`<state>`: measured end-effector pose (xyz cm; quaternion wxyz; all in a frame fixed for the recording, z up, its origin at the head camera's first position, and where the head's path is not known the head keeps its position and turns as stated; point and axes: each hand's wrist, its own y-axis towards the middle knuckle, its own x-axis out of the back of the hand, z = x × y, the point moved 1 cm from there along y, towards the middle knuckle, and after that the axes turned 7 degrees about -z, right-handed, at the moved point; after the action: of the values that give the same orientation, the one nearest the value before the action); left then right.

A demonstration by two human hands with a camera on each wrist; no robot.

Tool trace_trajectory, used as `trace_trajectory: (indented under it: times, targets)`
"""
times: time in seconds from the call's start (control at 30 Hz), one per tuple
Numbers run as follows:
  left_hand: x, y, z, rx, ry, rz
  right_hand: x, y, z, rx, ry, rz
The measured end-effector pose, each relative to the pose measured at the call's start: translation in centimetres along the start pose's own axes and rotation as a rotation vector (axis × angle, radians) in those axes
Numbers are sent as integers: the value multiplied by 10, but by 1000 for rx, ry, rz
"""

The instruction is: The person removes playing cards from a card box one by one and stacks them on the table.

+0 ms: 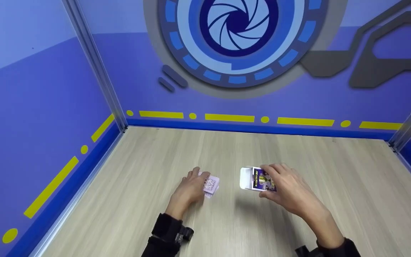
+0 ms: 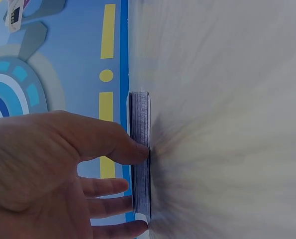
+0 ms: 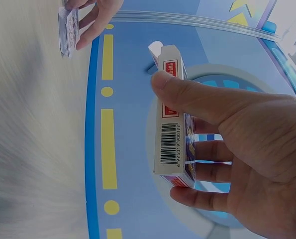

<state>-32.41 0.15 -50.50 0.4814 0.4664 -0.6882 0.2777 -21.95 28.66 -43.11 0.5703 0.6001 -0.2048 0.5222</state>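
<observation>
In the grip of the left hand, resting on the tabletop and projecting rightward from the fingers: deck of cards. To the right of that grip, raised above the tabletop in the right hand: box, with flap at the left end, facing the deck. Beyond both grips, back wall; left of both, side wall.

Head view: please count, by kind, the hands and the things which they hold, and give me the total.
Hands: 2 (left hand, right hand)
Stack of cards: 1, in the left hand, its single cards not counted
Card box: 1, in the right hand, flap open
Total: 4
</observation>
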Motion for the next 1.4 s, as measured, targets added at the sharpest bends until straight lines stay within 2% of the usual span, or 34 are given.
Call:
trace_trajectory:
  times: [0.17,0.23,0.3,0.37,0.5,0.6,0.67,0.73,0.83,1.1,1.23,1.4]
  targets:
    - [6,0,-1,-3,-18,-10,0,1,0,6,-2,-6]
    - [12,0,-4,-10,-36,-57,0,1,-1,5,-2,-7]
    - [19,1,-10,-38,-52,-150,1,2,-1,5,0,-9]
    - [26,1,-20,-82,-71,-272,0,2,-1,2,2,-13]
    - [34,-2,-49,-196,-168,-516,0,4,-1,-5,6,-27]
    - [35,-7,-72,-253,-323,-593,-2,4,0,-9,5,-36]
    - [34,-10,-85,-282,-437,-593,-3,4,1,-7,3,-43]
    - [32,-14,-95,-294,-541,-563,-4,4,2,-5,0,-54]
    - [27,-17,-103,-300,-636,-507,-6,4,5,13,-2,-77]
    - [12,-19,-104,-272,-648,-434,-11,3,12,73,-12,-117]
    - [11,-18,-102,-253,-655,-388,-12,3,14,92,-18,-124]
    - [11,-16,-99,-232,-708,-346,-11,4,16,113,-17,-128]
